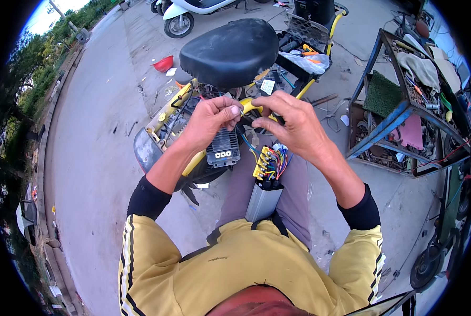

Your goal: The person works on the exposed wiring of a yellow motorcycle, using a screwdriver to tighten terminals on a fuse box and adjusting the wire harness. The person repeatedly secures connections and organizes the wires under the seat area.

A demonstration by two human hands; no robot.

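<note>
Head view shows two bare hands near to each other, above the lap. The left hand (213, 118) has a narrow grip: thumb and forefinger are pinching a thin piece (242, 112), which looks like the end of a wire. The right hand (292, 117) has a wide grip, thumb and finger standing apart, and I see nothing held between them. From this right grip the thin piece lies at nine o'clock, just beside; it is too small to tell surely how its long axis points.

At six o'clock from the hands, a silver box (264, 204) lies between the thighs (238, 189), its long axis running from one o'clock to seven o'clock. At its upper end is a yellow terminal block (261, 163) with coloured wires (283, 158); the right thumb is a little nearer to this block than the left fingers.

The lap is the surface for the box, soft and sloping. Around it is grey concrete ground (96, 184). A finned box (224, 150) sits at seven o'clock from the hands, a black seat (230, 52) at eleven, and a cluttered metal rack (391, 126) at three.
</note>
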